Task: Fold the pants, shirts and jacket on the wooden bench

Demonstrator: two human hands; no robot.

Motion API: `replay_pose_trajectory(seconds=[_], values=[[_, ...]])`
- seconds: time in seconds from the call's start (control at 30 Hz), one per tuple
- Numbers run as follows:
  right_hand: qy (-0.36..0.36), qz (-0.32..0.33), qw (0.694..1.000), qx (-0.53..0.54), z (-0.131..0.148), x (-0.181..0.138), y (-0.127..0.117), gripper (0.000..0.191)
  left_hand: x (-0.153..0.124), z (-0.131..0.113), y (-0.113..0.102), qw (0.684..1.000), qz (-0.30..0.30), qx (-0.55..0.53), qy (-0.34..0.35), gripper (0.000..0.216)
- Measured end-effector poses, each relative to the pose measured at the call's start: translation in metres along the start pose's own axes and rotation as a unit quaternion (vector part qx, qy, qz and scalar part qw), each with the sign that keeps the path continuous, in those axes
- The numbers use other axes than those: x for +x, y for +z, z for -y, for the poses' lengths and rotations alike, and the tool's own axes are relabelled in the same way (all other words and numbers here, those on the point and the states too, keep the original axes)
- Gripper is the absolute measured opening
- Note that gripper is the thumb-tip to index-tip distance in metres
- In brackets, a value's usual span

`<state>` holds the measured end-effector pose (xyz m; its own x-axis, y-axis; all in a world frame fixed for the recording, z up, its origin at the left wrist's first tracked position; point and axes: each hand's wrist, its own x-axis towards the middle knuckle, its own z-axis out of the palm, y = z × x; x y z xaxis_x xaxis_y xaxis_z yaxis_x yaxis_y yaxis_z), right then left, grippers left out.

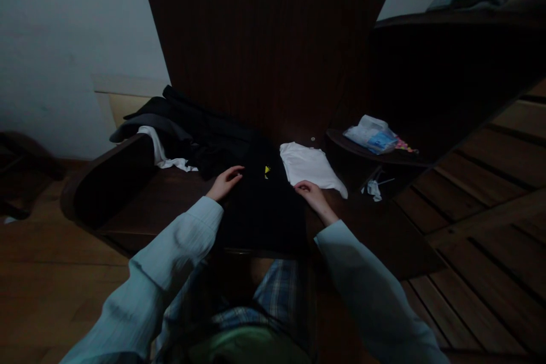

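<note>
A black garment (262, 213) with a small yellow mark lies spread over the dark wooden surface in front of me; its exact cut is lost in the dim light. At its left edge, my left hand (226, 183) has thumb and fingertips drawn together on the cloth. Opposite it, my right hand (311, 194) pinches the right edge, with the fingers bent. Just beyond that hand lies a folded white garment (311, 166). The black cloth reaches down to the front edge of the surface.
Dark clothes (191, 125) are heaped at the back left, with a white cloth (158, 151) hanging beneath them. A plastic packet (372, 134) sits on a small shelf (341, 144) at right. Crumpled white scraps (374, 189) lie below it. A tall dark panel (273, 40) rises behind.
</note>
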<state>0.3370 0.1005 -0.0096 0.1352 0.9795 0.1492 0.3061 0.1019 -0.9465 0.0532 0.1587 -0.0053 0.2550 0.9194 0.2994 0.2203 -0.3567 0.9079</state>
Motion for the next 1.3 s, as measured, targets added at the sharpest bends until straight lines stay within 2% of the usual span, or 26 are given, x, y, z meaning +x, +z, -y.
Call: replay_pose_trajectory(seconds=[0.13,0.4,0.63,0.9,1.13,1.3], values=[[-0.014,-0.012,1.0,-0.008,0.001,0.0,0.001,0.015,-0.001,-0.003,-0.002,0.997,0.022,0.073,0.023,0.024],[-0.04,-0.003,0.998,-0.043,0.001,-0.002,0.002,0.018,0.011,0.007,-0.002,0.987,0.045,0.151,0.026,0.022],[-0.041,0.003,0.998,-0.053,0.0,-0.006,0.002,0.021,0.013,0.009,-0.004,0.995,0.079,0.047,0.031,0.031],[-0.044,-0.012,0.996,-0.08,0.002,-0.009,0.002,0.025,0.011,0.003,-0.004,0.998,0.065,-0.018,0.009,0.037],[-0.159,0.0,0.984,-0.077,0.006,-0.012,0.001,0.019,0.01,0.002,-0.003,0.998,0.05,-0.026,-0.002,0.039],[-0.1,-0.01,0.992,-0.082,0.003,-0.011,0.004,0.021,0.01,0.004,-0.003,0.999,0.034,-0.004,-0.004,0.04]])
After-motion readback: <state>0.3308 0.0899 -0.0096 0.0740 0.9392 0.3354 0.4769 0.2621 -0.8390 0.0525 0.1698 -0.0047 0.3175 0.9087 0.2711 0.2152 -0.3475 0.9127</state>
